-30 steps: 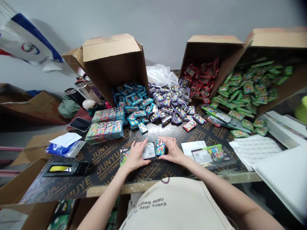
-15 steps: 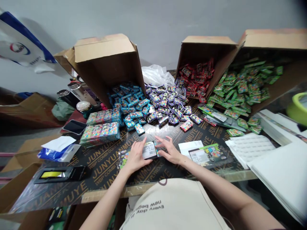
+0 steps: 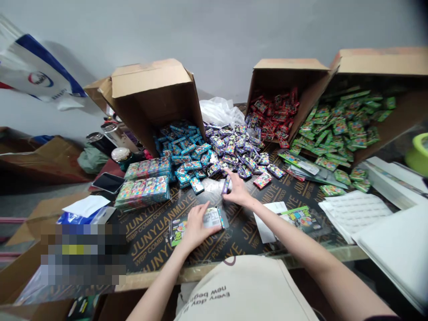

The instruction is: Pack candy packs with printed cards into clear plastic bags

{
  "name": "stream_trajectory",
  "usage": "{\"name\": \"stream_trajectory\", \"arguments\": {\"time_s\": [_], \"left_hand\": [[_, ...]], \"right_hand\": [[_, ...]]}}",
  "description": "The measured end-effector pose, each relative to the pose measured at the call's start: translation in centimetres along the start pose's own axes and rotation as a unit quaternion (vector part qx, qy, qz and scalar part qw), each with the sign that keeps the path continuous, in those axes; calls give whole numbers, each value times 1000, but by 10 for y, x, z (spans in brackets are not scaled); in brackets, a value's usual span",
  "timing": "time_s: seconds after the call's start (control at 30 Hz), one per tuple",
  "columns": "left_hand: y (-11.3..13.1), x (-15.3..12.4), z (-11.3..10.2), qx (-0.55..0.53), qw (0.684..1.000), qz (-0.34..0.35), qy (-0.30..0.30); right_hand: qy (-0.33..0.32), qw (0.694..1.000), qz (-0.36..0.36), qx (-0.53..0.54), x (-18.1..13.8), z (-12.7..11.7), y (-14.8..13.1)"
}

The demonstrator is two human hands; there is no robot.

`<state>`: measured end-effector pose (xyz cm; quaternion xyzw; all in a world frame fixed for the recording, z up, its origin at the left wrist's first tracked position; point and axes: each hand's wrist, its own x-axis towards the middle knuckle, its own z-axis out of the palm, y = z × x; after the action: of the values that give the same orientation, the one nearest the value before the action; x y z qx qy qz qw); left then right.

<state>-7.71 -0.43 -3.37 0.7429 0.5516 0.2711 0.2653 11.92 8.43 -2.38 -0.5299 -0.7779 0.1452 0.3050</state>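
My left hand lies across a flat clear-wrapped packet, gripping it with the thumb along the near edge and the fingers over the far side. A white printed label and a colourful black-and-green print show on the packet. Between the thumb and fingers of my right hand is a small purple box, held up on edge. Just beyond that hand spreads a heap of similar purple boxes. Small blue boxes lie to the left of the heap.
Cardboard boxes with blue, red and green small boxes line the back. Wrapped stacks and a phone are at left. Another flat packet, folded paper and white sheets lie right.
My right hand has left the packet, moved up toward the purple heap and taken a small purple box. My left hand has stayed on the packet. The view has shifted slightly.
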Motion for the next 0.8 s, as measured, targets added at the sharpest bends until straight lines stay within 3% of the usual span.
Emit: {"name": "stream_trajectory", "arguments": {"time_s": [0.1,0.23,0.33,0.4,0.47,0.53,0.6,0.67,0.73,0.8], "left_hand": [[19,15,3,-205,974,-93,25],[41,29,8,-421,892,-166,-21],[48,27,8,-500,844,-182,-64],[48,24,7,-510,835,-186,-85],[46,21,5,-495,844,-181,-99],[40,18,1,-450,873,-162,-94],[28,14,-6,-344,930,-109,-76],[13,9,-12,-168,983,-33,-71],[-3,3,-15,8,996,21,-89],[-15,-2,-13,102,988,40,-107]], "right_hand": [[-62,991,-93,74,-24,-13,-26],[-78,981,-135,115,-42,-28,-39],[-67,979,-137,132,-50,-33,-35],[-66,978,-139,143,-53,-35,-32],[-57,977,-137,150,-56,-35,-30],[-44,980,-127,147,-57,-35,-24],[-37,984,-116,128,-58,-32,-14],[-47,987,-110,105,-60,-28,-2],[-76,987,-113,89,-64,-22,7],[-113,983,-114,87,-69,-17,12]]}}
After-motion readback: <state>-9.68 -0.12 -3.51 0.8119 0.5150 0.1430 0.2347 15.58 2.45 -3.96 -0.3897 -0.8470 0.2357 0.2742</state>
